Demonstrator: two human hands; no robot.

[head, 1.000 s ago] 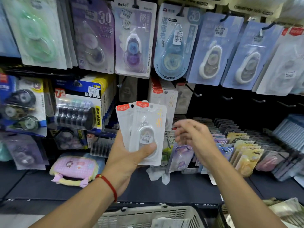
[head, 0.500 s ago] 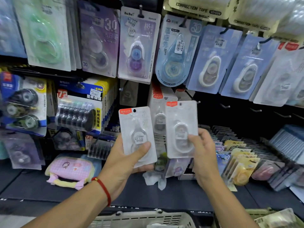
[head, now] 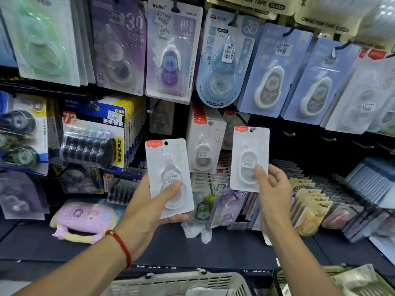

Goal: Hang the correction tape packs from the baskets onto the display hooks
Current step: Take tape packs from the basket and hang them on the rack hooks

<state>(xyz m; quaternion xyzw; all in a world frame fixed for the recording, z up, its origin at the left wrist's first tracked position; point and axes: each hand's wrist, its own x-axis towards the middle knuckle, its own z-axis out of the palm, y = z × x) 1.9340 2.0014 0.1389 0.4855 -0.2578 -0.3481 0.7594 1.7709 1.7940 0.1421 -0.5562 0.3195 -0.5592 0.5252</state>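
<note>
A purple pack on the top row reads "30", large near its top and again at its lower left corner. The lilac pack beside it carries "BoBo" at its head. Cream cards above say "CORRECTION TAPE". A blue multipack shows "72" in red. A lower card reads "88".

Two white correction tape packs before the display hooks

The left pack stood upright, tilted slightly, below-left of the hanging white packs; the right pack was upright just right of them, its hole near a hook.
</note>
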